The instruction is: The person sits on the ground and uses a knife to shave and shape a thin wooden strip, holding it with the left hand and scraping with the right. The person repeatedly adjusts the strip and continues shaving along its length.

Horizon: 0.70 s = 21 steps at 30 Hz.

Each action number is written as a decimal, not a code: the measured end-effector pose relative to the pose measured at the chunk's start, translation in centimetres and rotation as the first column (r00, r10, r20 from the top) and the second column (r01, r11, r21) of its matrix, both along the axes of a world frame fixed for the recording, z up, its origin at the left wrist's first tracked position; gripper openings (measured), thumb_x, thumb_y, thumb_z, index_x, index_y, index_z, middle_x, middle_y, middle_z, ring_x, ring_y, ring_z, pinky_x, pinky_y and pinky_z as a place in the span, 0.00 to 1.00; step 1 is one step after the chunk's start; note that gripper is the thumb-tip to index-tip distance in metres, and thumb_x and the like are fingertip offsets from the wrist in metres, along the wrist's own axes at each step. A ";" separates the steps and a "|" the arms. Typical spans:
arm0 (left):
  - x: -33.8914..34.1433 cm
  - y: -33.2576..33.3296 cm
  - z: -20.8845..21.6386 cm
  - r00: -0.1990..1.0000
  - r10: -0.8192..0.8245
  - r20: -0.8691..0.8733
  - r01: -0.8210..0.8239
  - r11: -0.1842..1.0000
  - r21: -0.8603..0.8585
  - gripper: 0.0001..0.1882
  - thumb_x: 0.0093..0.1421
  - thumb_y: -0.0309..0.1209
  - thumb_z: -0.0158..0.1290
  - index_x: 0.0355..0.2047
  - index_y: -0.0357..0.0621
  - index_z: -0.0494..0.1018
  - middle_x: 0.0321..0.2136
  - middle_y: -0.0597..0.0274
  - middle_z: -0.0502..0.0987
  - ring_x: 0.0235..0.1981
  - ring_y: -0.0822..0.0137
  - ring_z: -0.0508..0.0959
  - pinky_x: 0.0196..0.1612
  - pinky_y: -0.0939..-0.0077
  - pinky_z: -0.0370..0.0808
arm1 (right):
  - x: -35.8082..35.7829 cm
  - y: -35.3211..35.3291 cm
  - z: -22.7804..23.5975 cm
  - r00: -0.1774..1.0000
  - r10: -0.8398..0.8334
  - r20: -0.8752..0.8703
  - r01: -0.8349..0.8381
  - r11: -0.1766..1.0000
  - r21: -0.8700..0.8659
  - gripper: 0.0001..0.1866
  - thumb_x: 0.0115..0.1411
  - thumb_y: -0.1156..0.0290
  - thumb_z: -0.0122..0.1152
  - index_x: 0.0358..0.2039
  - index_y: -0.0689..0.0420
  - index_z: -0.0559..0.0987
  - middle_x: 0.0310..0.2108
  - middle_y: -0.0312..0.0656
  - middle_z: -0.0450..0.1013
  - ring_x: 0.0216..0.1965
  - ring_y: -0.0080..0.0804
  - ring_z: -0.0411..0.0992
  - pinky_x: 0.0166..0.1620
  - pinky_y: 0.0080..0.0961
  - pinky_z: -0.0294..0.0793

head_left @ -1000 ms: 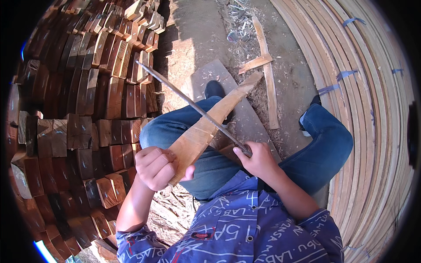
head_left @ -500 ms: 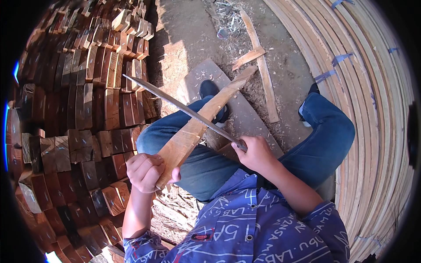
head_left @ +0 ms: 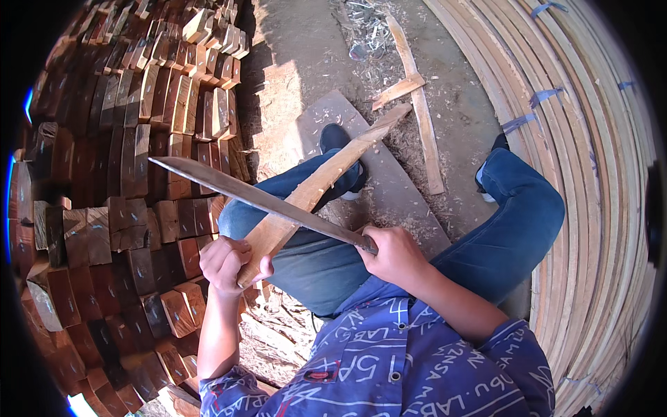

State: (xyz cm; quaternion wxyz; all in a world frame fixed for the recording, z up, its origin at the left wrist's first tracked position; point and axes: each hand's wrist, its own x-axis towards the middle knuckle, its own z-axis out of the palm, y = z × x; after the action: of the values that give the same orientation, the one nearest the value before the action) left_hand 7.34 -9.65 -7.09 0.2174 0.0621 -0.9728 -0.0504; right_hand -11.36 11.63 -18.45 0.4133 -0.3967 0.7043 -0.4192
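Note:
A long, pale wooden slat [head_left: 332, 167] slants across my lap, its far end near the small board on the ground. My left hand [head_left: 225, 265] is closed round its near end, the thumb along the right edge. In my right hand [head_left: 394, 256] is the handle end of a machete [head_left: 233, 194]; the handle is mostly hidden by the fingers. The long grey blade crosses over the slat near my left hand, its tip pointing left toward the stacked wood. Small curled shavings cling to the slat's surface.
Stacked timber blocks [head_left: 125, 229] rise along the left. Long bundled boards [head_left: 556, 181] curve down the right side. Beyond my feet lie crossed wooden strips [head_left: 421, 132] among shavings. A flat board [head_left: 399, 187] lies on the ground between my legs.
The machete has come nearer to me and leftward along the slat, toward my left hand, and its blade now shows broader. My left hand still grips the slat, which has tilted slightly.

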 end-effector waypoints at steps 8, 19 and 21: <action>0.3 0.4 -0.2 0.998 -0.056 0.041 0.056 0.998 0.004 0.19 0.47 0.35 0.66 0.15 0.44 0.65 0.15 0.64 0.70 0.14 0.67 0.71 0.16 0.78 0.67 | -1.4 0.8 -6.3 0.985 0.037 -0.171 0.004 0.971 0.238 0.08 0.53 0.68 0.63 0.28 0.60 0.78 0.25 0.56 0.77 0.31 0.57 0.77 0.37 0.50 0.77; -1.1 0.0 0.8 0.994 -0.091 0.052 0.091 0.996 -0.009 0.20 0.46 0.35 0.67 0.14 0.44 0.65 0.15 0.64 0.70 0.13 0.67 0.71 0.16 0.79 0.67 | -1.7 0.7 -5.9 0.995 -0.003 -0.104 0.025 0.977 0.211 0.09 0.51 0.68 0.64 0.29 0.60 0.78 0.25 0.55 0.77 0.31 0.58 0.76 0.37 0.49 0.76; -0.3 0.7 0.4 0.995 -0.087 0.053 0.086 0.996 0.005 0.19 0.47 0.35 0.66 0.15 0.44 0.65 0.15 0.64 0.70 0.14 0.67 0.71 0.16 0.79 0.67 | -1.5 1.0 -5.9 0.990 0.016 -0.139 0.017 0.972 0.235 0.10 0.51 0.68 0.65 0.31 0.60 0.79 0.26 0.55 0.77 0.31 0.57 0.77 0.37 0.49 0.76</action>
State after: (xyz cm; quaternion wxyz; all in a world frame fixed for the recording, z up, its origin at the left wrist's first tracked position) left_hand 6.99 -8.98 -6.68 0.1892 0.0215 -0.9799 -0.0594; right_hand -12.89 12.62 -24.34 0.4071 -0.3728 0.7765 -0.3039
